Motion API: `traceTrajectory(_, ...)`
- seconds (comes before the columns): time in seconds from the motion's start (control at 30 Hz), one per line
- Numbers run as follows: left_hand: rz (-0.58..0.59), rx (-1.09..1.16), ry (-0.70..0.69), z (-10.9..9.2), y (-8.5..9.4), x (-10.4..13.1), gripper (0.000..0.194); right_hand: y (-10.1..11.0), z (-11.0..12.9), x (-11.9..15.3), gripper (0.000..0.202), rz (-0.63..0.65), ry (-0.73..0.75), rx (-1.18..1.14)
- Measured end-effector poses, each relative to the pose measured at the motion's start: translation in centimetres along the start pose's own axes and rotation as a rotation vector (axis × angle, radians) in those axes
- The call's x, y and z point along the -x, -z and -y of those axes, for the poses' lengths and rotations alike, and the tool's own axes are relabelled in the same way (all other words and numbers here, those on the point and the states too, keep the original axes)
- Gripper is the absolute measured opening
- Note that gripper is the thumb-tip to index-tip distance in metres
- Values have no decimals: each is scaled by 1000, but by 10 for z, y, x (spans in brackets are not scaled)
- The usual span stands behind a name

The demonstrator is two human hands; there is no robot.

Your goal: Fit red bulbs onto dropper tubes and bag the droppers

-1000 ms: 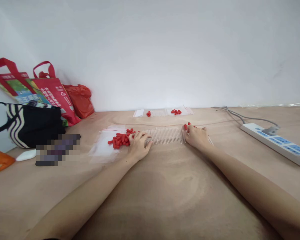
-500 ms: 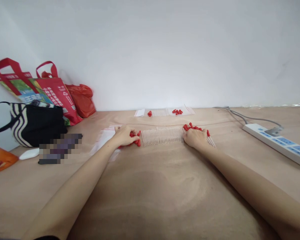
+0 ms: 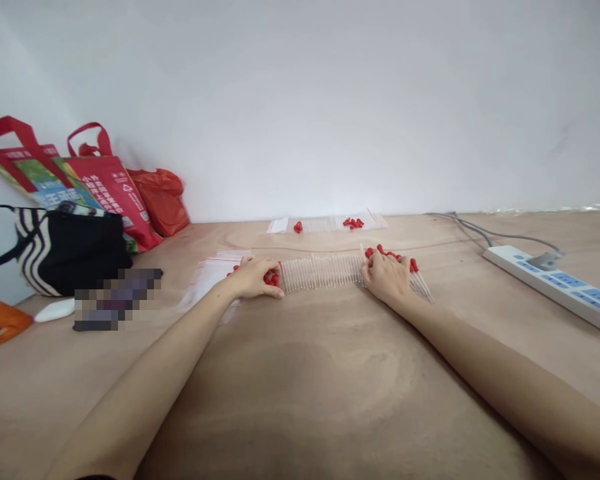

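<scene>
A long row of thin clear tubes (image 3: 325, 272), which look like glass dropper tubes, lies side by side on the table between my hands. My left hand (image 3: 253, 277) rests at the row's left end, thumb and fingers apart around a small heap of red rubber bulbs (image 3: 271, 278). At the right end, my right hand (image 3: 387, 277) has its fingers bent and pressed together on a clear tube (image 3: 363, 252) that tilts up from the row. Beyond that hand lie several droppers (image 3: 420, 283) with red bulbs fitted, partly hidden by the fingers.
Under my left wrist lies a clear plastic bag (image 3: 205, 283). Another bag (image 3: 375, 220) with red bulbs and tubes lies by the wall. A power strip (image 3: 555, 287) is at right. Shopping bags (image 3: 115, 193), a black bag (image 3: 80, 250) and a white object (image 3: 55, 310) stand left.
My left hand has spread its thumb away from its fingers around the red bulbs. My right hand has shifted slightly left, and one tube now tilts up at its fingertips.
</scene>
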State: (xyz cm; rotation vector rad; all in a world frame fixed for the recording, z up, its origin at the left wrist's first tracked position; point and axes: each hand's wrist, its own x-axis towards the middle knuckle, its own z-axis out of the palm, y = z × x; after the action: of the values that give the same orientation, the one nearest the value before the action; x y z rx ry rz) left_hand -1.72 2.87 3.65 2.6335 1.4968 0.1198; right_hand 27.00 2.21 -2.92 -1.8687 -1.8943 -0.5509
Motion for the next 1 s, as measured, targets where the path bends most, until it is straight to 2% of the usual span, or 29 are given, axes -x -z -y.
traceTrajectory(0.13,-77,-36,32,0,-4,-1,20,-4,2,4,23,-80,101,-66)
traceTrajectory(0.27,-157,-89,60,4,-8,-2,6,-6,2,8,24,-74,187,-223)
traceTrajectory(0.37,-254,-57,76,1,-8,-4,13,-3,4,11,30,-43,226,-306)
traceTrajectory(0.5,-520,144,28,-22,-23,-7,27,6,10,15,30,15,244,-354)
traceTrajectory(0.63,-635,300,-56,-54,-54,-6,21,13,17,20,24,58,299,-439)
traceTrajectory(0.73,-594,344,-133,-65,-66,-4,20,15,21,24,22,76,361,-526)
traceTrajectory(0.87,-527,355,-143,-63,-62,-4,13,15,24,27,21,73,403,-563)
traceTrajectory(1.0,-521,322,-144,-62,-60,-5,11,13,25,27,21,72,446,-543)
